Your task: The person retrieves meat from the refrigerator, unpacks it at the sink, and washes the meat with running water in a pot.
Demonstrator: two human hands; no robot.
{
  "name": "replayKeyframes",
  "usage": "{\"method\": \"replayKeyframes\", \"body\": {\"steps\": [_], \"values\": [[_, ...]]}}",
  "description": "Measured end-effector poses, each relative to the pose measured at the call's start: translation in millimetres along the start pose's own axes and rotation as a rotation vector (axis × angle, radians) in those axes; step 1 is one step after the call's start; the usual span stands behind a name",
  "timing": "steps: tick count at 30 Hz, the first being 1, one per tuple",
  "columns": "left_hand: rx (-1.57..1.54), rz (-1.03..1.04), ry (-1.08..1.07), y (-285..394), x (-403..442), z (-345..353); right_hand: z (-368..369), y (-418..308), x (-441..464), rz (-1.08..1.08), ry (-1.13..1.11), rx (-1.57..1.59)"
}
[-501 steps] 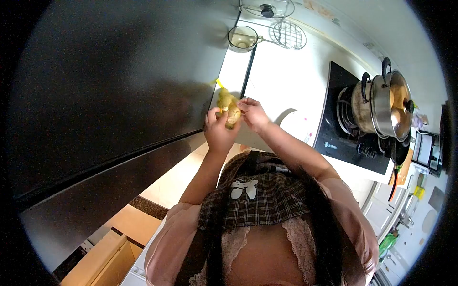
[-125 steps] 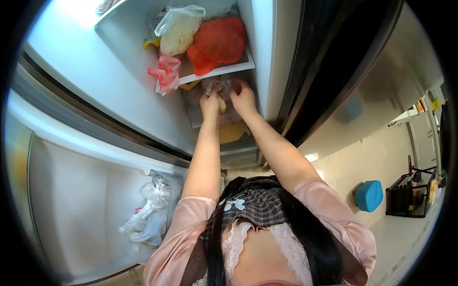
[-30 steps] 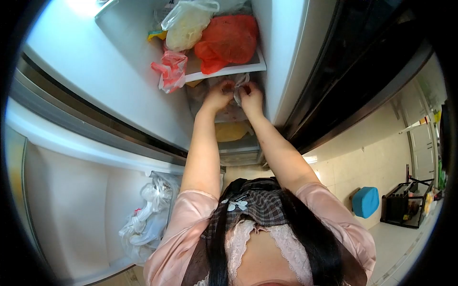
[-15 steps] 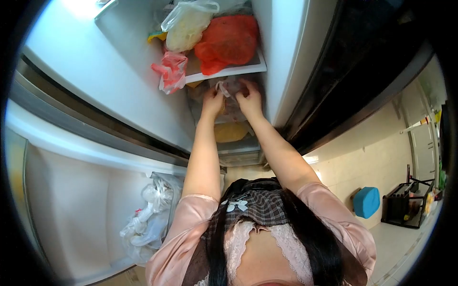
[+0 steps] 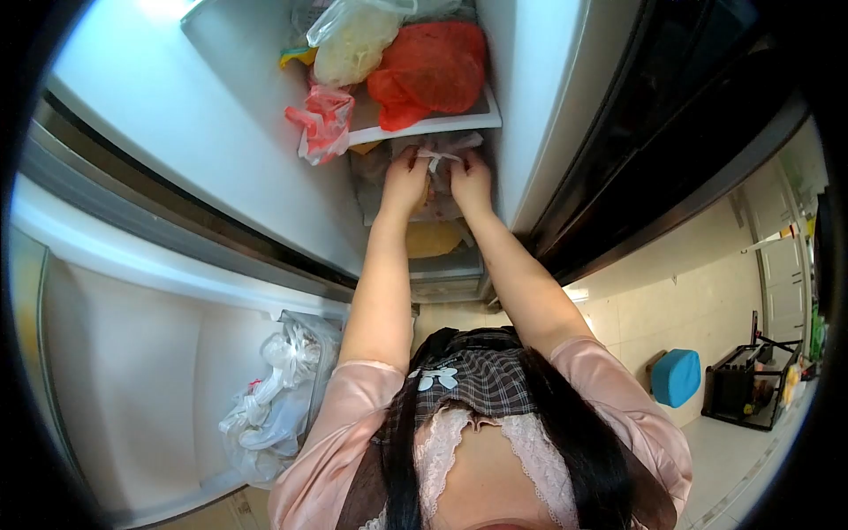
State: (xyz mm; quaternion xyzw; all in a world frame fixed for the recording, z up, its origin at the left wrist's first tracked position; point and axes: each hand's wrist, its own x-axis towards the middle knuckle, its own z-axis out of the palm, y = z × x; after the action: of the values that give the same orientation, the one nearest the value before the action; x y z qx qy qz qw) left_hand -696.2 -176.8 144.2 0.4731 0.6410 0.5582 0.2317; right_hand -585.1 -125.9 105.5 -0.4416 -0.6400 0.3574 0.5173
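Whitish, see-through plastic bag [image 5: 435,157] gathered into a thin twisted strip and stretched between both hands, low inside the open fridge [image 5: 546,106], just below the white shelf edge [image 5: 459,124]. Left hand [image 5: 405,181] curled in, pinching one end; right hand [image 5: 472,185] nearly its mirror, pinching the other, with only a narrow gap between. Done, by the look of it: neck drawn together, ends parted to either side and apparently crossed near the middle. Not yet done: release of the ends, both firmly held. Too small to tell a tight knot from a loose crossing; contents mostly hidden behind the wrists. Directly above, on the shelf, untouched: red bag [image 5: 428,75], pale clear bag [image 5: 353,51] beside it, and pink-and-white bag [image 5: 325,124] drooping near the front. Below the hands, yellowish item [image 5: 433,238], too unclear to name. Off to the left, white bags [image 5: 276,415] bunched in the door rack; well away to the right, blue stool [image 5: 676,377] on the floor.
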Motion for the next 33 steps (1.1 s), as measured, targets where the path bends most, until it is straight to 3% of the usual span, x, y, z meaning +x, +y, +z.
{"method": "replayKeyframes", "body": {"steps": [1, 2, 4, 5, 7, 8, 11, 15, 17, 18, 20, 21, 22, 23, 26, 27, 28, 29, 33], "values": [[0.198, 0.215, 0.008, -7, 2, -2, 4, 5, 1, 0.056, 0.048, 0.133], [0.198, 0.214, 0.010, -13, 2, -1, 6, 11, 5, 0.055, 0.046, 0.133], [-0.347, -0.287, 0.051, -9, 1, 0, 10, 24, 11, 0.374, -0.112, 0.181], [-0.348, -0.285, 0.050, -6, -1, 2, 12, 31, 11, 0.371, -0.111, 0.181], [-0.420, -0.616, -0.021, 24, -15, 6, 16, 32, 11, 0.514, -0.069, 0.390], [-0.500, -0.504, -0.014, 9, -13, 10, 17, 34, 10, 0.516, -0.070, 0.388], [-0.583, -0.459, 0.045, -9, -7, 12, 4, -3, 6, 0.587, -0.106, 0.557], [-0.739, -0.519, 0.115, -14, -4, 15, -1, -21, 3, 0.715, -0.073, 0.829], [-0.849, -0.599, 0.275, -21, -2, 19, -3, -17, 4, 0.770, -0.044, 0.897], [-0.849, -0.600, 0.276, -21, -3, 18, -5, -16, 4, 0.680, -0.039, 0.830], [-0.545, -0.288, 0.276, -24, -4, 13, -7, -12, 4, 0.586, -0.039, 0.764], [-0.545, -0.288, 0.279, -18, -7, 9, -6, -3, 3, 0.262, -0.038, 0.401], [-0.356, -0.154, 0.211, -9, -11, 5, -6, -6, 0, -0.061, -0.034, 0.038], [-0.165, -0.021, 0.142, -2, -14, 1, -7, -9, -3, -0.060, -0.034, 0.040], [0.042, 0.044, 0.083, -3, -17, -5, -16, -40, -10, -0.179, -0.067, -0.109], [0.040, 0.042, 0.090, -1, -17, -6, -14, -38, -9, -0.296, -0.003, -0.118], [0.211, 0.197, 0.145, 1, -18, -7, -12, -35, -8, -0.412, 0.060, -0.127], [0.384, 0.352, 0.198, 2, -20, -9, -10, -31, -8, -0.414, 0.054, -0.125], [0.514, 0.256, 0.185, 11, -24, -6, -4, -25, -4, -0.173, 0.008, 0.156]]}}
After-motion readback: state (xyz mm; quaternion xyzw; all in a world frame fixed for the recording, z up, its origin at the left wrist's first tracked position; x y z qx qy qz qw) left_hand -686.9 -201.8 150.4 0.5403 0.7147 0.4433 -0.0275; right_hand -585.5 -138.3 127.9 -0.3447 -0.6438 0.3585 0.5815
